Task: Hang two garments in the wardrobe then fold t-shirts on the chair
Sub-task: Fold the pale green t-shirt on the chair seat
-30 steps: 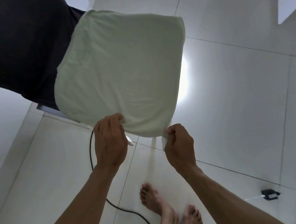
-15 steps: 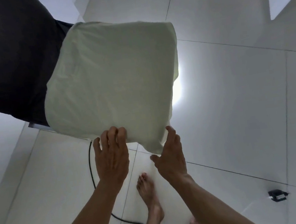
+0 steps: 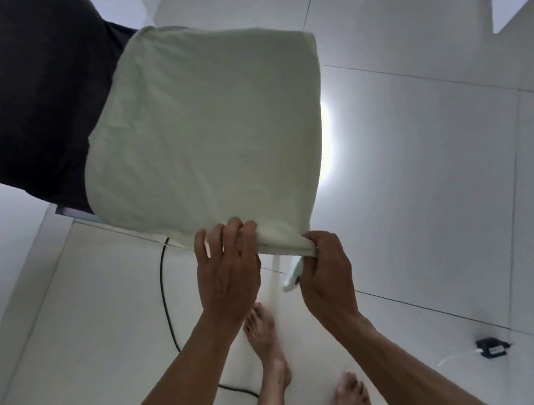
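The pale green t-shirt lies folded into a rough square on the chair seat, straight ahead of me and a little to my left, draped over the seat so that the chair itself shows only as a thin pale edge at the left, under the cloth. Its near edge runs across my front, from left to right, and dips lower toward my right; the fold stretches away from me toward the far rounded edge. Both my hands are on that near edge, close to each other but not touching. My left hand has its fingers curled over the hem near the middle of the edge, and it seems to grip the cloth, though from above I cannot be sure how much fabric is under the fingers. My right hand pinches the near right corner, where the cloth bunches into a small point, with a little white tag hanging just below it. Since the corner hangs off the seat on my right, I judge the right hand the one to lead: lift that corner and carry it away from me or across.

Beyond the shirt on the left lies a dark garment, partly under it. A black cable runs over the tiled floor beside my bare feet.
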Demonstrator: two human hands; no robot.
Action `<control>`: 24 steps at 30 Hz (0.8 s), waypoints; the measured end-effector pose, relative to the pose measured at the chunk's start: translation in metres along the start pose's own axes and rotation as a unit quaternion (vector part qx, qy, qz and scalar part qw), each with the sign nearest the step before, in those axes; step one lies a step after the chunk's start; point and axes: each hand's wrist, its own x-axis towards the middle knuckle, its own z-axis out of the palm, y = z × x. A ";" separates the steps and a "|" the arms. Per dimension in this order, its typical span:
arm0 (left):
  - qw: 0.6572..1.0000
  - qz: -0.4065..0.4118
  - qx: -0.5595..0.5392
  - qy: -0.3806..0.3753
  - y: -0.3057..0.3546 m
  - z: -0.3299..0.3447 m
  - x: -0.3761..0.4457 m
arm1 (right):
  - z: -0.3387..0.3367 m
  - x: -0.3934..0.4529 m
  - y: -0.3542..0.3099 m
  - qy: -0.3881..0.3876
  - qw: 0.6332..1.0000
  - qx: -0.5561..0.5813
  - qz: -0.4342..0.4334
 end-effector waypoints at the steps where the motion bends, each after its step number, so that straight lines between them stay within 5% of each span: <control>1: 0.999 0.020 -0.013 -0.029 0.009 -0.007 0.005 | -0.010 0.004 -0.007 -0.015 1.000 0.007 -0.007; 6: 0.997 -0.051 -0.058 -0.031 0.038 -0.043 0.041 | -0.051 0.018 -0.044 -0.098 0.993 0.043 -0.055; 12: 0.987 -0.128 0.027 -0.090 -0.011 -0.074 0.077 | -0.077 0.035 -0.052 -0.056 0.991 -0.078 -0.088; 19: 0.957 -0.155 0.077 -0.234 -0.101 -0.114 0.091 | -0.078 0.050 -0.046 -0.089 0.972 -0.216 0.026; 24: 0.950 -0.181 0.015 -0.255 -0.139 -0.122 0.157 | -0.070 0.087 -0.068 -0.084 0.982 -0.101 0.139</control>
